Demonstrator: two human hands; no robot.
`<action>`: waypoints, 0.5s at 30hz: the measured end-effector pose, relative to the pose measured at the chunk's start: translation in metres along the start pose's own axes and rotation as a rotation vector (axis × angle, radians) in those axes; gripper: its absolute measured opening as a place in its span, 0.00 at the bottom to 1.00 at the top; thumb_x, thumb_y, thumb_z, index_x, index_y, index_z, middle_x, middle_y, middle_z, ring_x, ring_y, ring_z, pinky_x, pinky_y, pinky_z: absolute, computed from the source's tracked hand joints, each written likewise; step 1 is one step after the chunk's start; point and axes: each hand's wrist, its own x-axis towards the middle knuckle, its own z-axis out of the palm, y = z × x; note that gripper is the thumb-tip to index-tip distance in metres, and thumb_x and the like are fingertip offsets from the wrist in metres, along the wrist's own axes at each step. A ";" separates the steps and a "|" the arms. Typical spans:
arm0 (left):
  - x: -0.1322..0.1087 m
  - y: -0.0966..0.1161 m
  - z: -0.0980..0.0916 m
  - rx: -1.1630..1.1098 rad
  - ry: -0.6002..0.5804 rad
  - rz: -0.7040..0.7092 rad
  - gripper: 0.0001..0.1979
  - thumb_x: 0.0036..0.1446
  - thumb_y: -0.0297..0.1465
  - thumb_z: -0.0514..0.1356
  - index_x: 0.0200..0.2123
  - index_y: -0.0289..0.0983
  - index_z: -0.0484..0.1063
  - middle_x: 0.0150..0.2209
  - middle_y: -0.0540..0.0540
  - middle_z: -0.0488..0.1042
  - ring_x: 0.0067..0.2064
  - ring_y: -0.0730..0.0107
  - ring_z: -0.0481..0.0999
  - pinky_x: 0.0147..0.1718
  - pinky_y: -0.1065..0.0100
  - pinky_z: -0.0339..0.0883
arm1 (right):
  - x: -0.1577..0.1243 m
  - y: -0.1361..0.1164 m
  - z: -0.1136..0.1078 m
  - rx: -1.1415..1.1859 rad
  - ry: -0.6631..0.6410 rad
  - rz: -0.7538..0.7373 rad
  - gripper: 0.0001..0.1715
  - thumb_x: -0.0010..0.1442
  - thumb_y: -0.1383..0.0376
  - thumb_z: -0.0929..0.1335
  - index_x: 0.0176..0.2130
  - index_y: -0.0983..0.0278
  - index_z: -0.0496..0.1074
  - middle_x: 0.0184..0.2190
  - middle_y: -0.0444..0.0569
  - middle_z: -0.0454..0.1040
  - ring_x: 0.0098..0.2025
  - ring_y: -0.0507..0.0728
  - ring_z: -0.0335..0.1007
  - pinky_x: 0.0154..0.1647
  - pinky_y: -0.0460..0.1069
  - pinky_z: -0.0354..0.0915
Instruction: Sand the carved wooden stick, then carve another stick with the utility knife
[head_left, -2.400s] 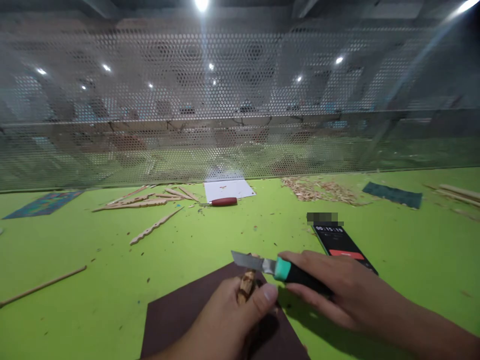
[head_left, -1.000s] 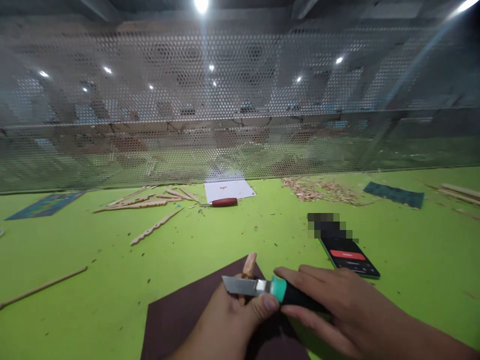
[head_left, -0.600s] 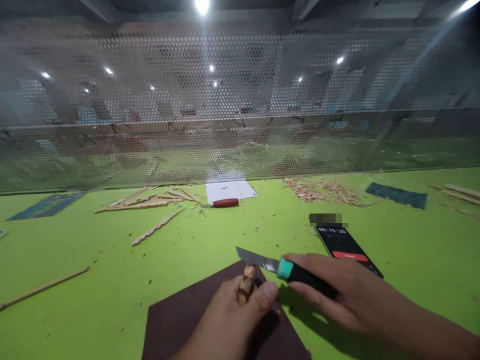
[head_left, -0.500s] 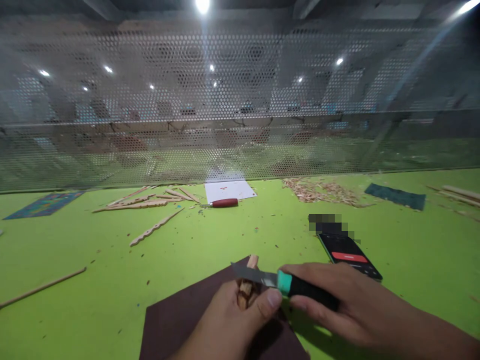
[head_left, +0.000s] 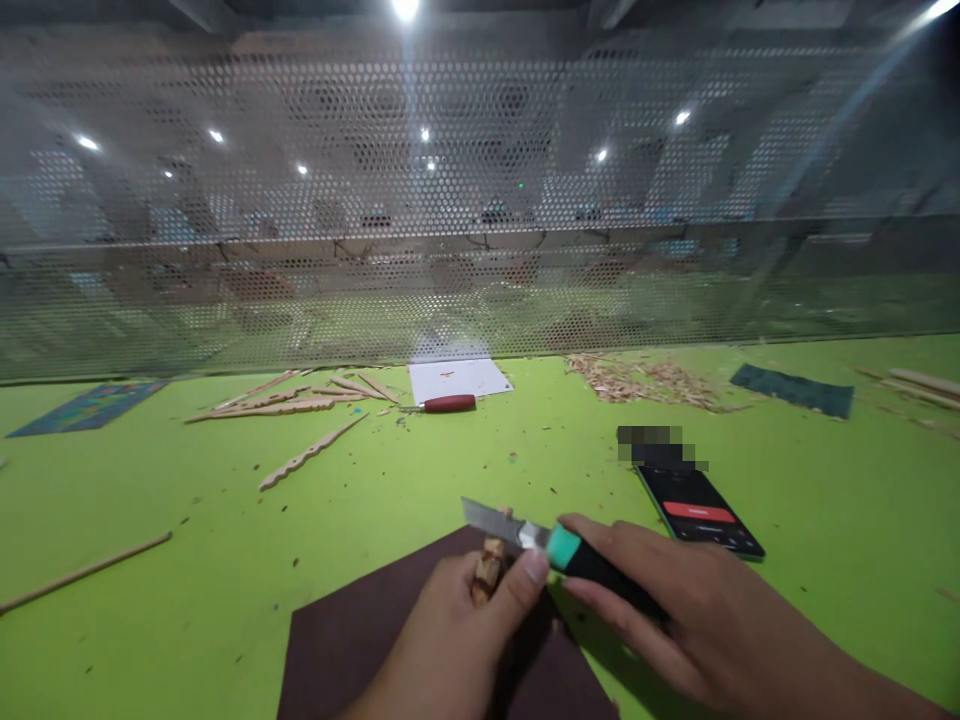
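My left hand [head_left: 469, 620] is closed around a short piece of wood [head_left: 488, 570] whose carved upper end sticks out between thumb and fingers. In my right hand [head_left: 675, 600] is a utility knife [head_left: 600, 575] with a black and teal handle. Its blade [head_left: 495, 520] lies across the upper end of the wood and points left. My left thumb presses near the base of the blade. Beneath both the wood and my left hand lies a dark brown sheet [head_left: 360, 630]; the lower part of the wood is hidden in my grip.
On the green table [head_left: 187, 640] lie a phone [head_left: 701, 510], carved wooden sticks [head_left: 311, 452], a thin rod [head_left: 86, 572], a red-handled tool [head_left: 450, 403], white paper [head_left: 457, 380], wood shavings [head_left: 645, 382] and a dark green strip [head_left: 791, 390]. A perforated screen [head_left: 450, 200] stands behind.
The knife has risen slightly, and its blade now sits nearer the top of the wood. My left hand has shifted a little upward with the wood, which shows less above the blade.
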 end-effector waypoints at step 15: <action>0.000 -0.010 -0.007 -0.250 -0.169 -0.127 0.22 0.59 0.51 0.68 0.44 0.39 0.74 0.25 0.56 0.70 0.24 0.79 0.68 0.30 0.75 0.69 | 0.008 0.011 -0.019 0.135 -0.190 -0.047 0.15 0.73 0.56 0.62 0.47 0.59 0.76 0.39 0.49 0.83 0.35 0.55 0.80 0.35 0.46 0.74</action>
